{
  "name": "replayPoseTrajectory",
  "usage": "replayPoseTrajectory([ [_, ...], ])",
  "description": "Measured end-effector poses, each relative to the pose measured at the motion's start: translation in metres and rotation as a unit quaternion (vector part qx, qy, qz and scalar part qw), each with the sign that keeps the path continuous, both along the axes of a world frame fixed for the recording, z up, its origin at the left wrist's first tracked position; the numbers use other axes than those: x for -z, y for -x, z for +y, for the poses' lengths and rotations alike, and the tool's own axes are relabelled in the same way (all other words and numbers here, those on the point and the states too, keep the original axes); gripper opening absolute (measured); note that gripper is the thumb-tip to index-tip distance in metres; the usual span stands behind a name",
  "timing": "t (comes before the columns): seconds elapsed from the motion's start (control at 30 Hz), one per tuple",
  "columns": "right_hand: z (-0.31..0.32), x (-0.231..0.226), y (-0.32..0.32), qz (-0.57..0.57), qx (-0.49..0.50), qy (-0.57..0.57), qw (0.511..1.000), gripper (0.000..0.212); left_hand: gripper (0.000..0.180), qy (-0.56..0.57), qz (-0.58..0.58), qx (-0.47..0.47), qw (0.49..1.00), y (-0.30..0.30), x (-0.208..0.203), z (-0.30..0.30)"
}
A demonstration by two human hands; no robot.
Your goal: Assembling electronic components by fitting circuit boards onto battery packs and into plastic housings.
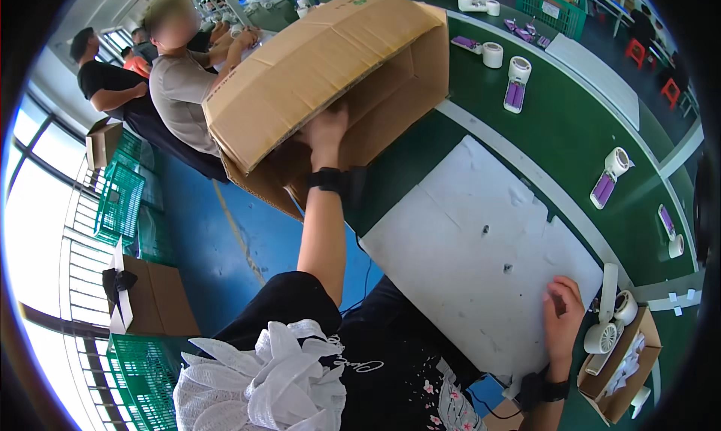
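My left hand (328,136) reaches into a large brown cardboard box (323,59) lying on its side, its mouth turned toward me. The box's upper flap edge hides the fingers, so whatever they touch cannot be seen. On the right edge of a worn white work sheet (458,220) rests my right hand (563,322), loosely curled, with a gap between thumb and fingers and nothing in it. Just right of it lie white handheld fan parts (603,333), beside a small open carton (647,337) with white pieces inside.
Along the green conveyor belt (481,93) lie several white fan bodies with purple inserts, one a fan body (517,85). A long white panel (593,78) lies at the far right. Green crates (120,198) and a carton (158,296) stand left. Another person (180,93) works beyond the box.
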State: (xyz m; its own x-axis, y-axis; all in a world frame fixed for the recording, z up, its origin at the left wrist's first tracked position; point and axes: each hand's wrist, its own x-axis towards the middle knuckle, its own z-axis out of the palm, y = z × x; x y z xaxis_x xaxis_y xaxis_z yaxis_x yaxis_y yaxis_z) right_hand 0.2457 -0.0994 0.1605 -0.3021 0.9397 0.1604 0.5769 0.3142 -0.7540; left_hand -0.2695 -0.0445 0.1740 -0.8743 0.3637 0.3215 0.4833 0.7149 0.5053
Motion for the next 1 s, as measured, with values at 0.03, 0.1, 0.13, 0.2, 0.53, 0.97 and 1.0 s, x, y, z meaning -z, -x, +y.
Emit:
replayPoseTrajectory([
  [0.03, 0.000, -0.001, -0.004, 0.004, 0.001, -0.003, 1.000, 0.017, 0.085, 0.013, -0.014, 0.009, 1.000, 0.011, 0.001, -0.005],
  [0.1, -0.004, -0.008, -0.011, 0.004, -0.001, -0.007, 1.000, 0.016, 0.084, -0.030, -0.027, 0.041, 0.998, 0.041, 0.029, -0.015],
  [0.13, -0.006, -0.011, -0.014, 0.004, -0.002, -0.010, 1.000, 0.016, 0.084, -0.071, -0.042, 0.077, 0.994, 0.057, 0.045, -0.018],
  [0.2, -0.009, -0.004, -0.020, -0.003, -0.006, -0.029, 1.000, 0.015, 0.083, -0.080, -0.048, 0.075, 0.993, 0.062, 0.057, -0.021],
  [0.53, -0.013, -0.002, -0.010, -0.007, -0.001, -0.008, 1.000, 0.015, 0.077, 0.074, -0.006, -0.004, 0.997, 0.075, 0.080, -0.031],
  [0.97, 0.004, -0.002, -0.022, -0.004, -0.017, -0.023, 1.000, 0.015, 0.051, 0.050, -0.030, 0.104, 0.993, 0.026, 0.049, -0.037],
  [1.0, 0.004, 0.000, -0.023, 0.000, -0.018, -0.022, 1.000, 0.015, 0.049, 0.028, -0.018, 0.118, 0.992, 0.009, 0.036, -0.040],
])
